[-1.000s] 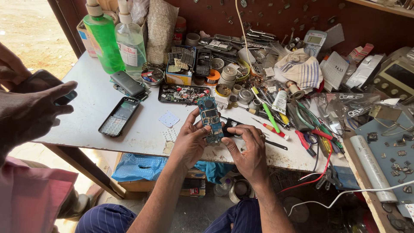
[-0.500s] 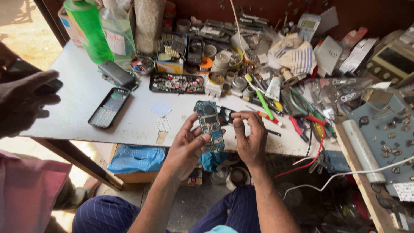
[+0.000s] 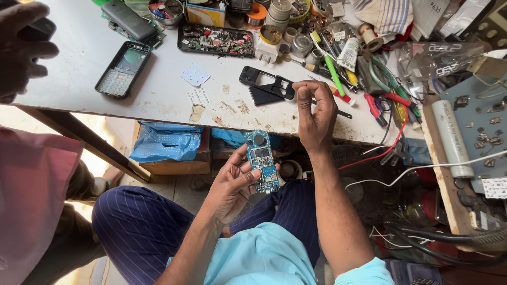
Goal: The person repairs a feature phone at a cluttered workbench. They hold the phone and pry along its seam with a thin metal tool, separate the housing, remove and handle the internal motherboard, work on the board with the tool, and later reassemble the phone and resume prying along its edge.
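Note:
My left hand (image 3: 232, 182) holds a small blue phone circuit board (image 3: 261, 161) below the table edge, over my lap. The thumb presses on the board's lower part. My right hand (image 3: 316, 113) is raised at the front edge of the white table (image 3: 158, 95), fingers curled together and pinched; whether anything small sits between them I cannot tell. Just left of that hand lie a black phone frame (image 3: 264, 82) and a dark flat cover (image 3: 262, 96). A keypad membrane (image 3: 194, 75) rests further left.
A black phone front with keypad (image 3: 122, 68) lies at the left. Another person's hand (image 3: 24, 45) holds a dark phone at the far left. A parts tray (image 3: 216, 39), tins, a green-handled screwdriver (image 3: 334, 68), pliers (image 3: 388, 103) and wires crowd the back and right.
The circuit board came down off the table to my lap, now held by my left hand alone. My right hand let go of it and rose to the table edge.

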